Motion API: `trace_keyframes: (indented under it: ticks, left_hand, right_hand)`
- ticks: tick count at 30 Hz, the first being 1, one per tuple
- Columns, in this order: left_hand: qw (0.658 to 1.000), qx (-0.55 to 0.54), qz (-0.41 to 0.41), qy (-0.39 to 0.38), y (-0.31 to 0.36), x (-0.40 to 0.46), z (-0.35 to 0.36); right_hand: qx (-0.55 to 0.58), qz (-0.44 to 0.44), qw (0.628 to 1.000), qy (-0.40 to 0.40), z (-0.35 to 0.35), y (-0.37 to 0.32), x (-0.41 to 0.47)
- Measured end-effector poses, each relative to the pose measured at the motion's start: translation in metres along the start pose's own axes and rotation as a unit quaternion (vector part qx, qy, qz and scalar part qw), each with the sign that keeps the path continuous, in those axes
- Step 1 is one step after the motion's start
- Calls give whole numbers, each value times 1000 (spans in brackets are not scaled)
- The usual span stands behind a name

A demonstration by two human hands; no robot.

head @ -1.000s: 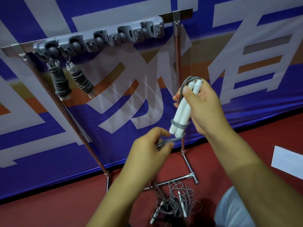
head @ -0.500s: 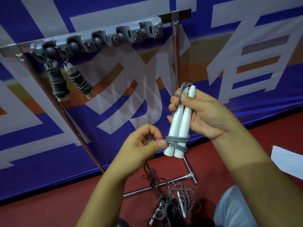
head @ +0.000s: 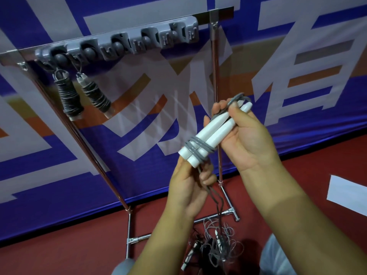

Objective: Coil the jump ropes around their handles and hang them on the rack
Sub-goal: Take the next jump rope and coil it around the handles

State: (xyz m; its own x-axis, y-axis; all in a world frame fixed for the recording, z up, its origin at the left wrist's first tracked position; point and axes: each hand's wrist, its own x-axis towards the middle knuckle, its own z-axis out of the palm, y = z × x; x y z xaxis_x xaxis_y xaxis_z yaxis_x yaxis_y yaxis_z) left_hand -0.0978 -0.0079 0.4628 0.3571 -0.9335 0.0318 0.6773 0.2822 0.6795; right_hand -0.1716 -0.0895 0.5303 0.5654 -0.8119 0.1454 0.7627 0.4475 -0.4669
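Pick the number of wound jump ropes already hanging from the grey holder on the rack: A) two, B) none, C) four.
A: two dark coiled ropes, one and another, hang side by side at the left end of the grey holder; its other slots are bare, and the white handles are in the right hand.

**Handles in hand before the rack**

The rack (head: 215, 120) stands on the floor (head: 79, 245) before a banner (head: 297, 66). Two coiled ropes (head: 83, 94) hang side by side at the left end of its hook bar (head: 119, 42). Before the rack's right post, the right hand (head: 248, 139) grips the paired handles (head: 208, 135) at their upper end; the left hand (head: 188, 187) sits just below, closed around the cord (head: 200, 147). A tangle of ropes (head: 216, 247) lies on the floor between the rack's feet.
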Motion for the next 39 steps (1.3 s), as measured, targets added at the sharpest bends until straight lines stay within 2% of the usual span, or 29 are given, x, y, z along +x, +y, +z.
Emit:
trace_keyframes:
  ticks: [3,5,8,10,13,16,18,20,24,26,29,31,35,39]
  left_hand:
    - [989,106,35,98,-13,-1,15]
    - [967,216,66,118,-18,-5,18]
    - [893,422,110,113,-19,-13,16]
    - [844,513,133,84,-19,-18,16]
    - [820,560,105,55,-20,-22,18]
    - [837,543,42,57,-16,-26,23]
    - [825,563,23,35,-9,-31,25]
    - [788,614,33,11,0,-35,26]
    - [688,720,95,-4,22,-39,27]
    - [663,736,136,-2,34,-38,24]
    - [659,738,142,-8,49,-34,16]
    - [679,722,130,-25,53,-32,9]
    - [759,639,115,-60,55,-32,3]
    - [815,562,110,-88,57,-27,-8]
  right_hand:
    - [-24,-60,998,27,1,-1,1]
    - [-57,-102,992,44,1,-1,2]
    - [-96,-153,981,74,-2,-1,1]
    - [-124,-180,972,89,-5,-2,0]
    - [-179,-231,951,97,-7,-2,1]
    - [-231,-255,935,92,-8,1,1]
    - [-274,-263,922,75,-9,1,0]
    - [-319,-253,912,48,-9,1,1]
    - [-375,-174,911,-4,-11,2,2]
    - [-400,-125,908,-32,-11,0,1]
    - [-412,-62,907,-64,-12,-6,-1]
    - [-396,-24,914,-88,-12,-9,-3]
    - [-328,46,938,-105,-12,-17,-3]
    - [-260,120,951,-118,-15,-20,-1]
